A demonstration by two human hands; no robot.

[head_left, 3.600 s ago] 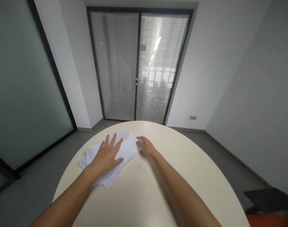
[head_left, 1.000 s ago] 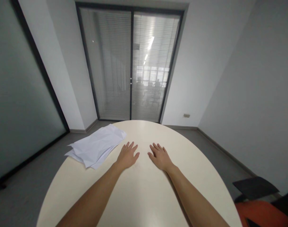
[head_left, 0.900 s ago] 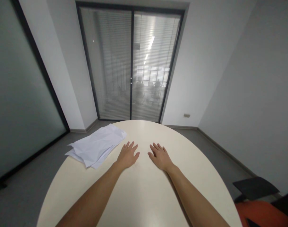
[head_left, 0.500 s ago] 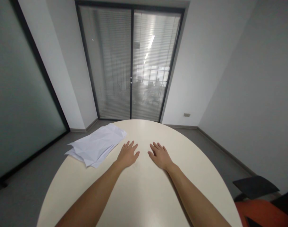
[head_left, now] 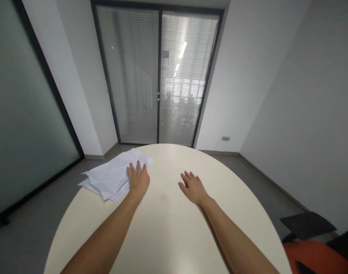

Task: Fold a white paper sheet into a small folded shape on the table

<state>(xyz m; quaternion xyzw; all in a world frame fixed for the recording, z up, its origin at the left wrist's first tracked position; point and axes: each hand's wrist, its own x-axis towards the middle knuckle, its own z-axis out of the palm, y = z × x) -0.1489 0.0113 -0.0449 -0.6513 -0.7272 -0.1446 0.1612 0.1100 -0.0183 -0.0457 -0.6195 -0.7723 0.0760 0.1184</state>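
Your left hand (head_left: 138,179), outspread, overlaps the papers (head_left: 109,177) at eleven o'clock; press evenly. Your right hand (head_left: 193,188) lies unclenched, grasping nothing, at one o'clock.

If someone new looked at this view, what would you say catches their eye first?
Most likely the crumpled white sheets, lying in an untidy pile across the far left edge of the pale round table, with the left hand over their right side. The right hand is apart from them, right of the table's middle. At bottom right, the red-orange chair adds the strongest colour.
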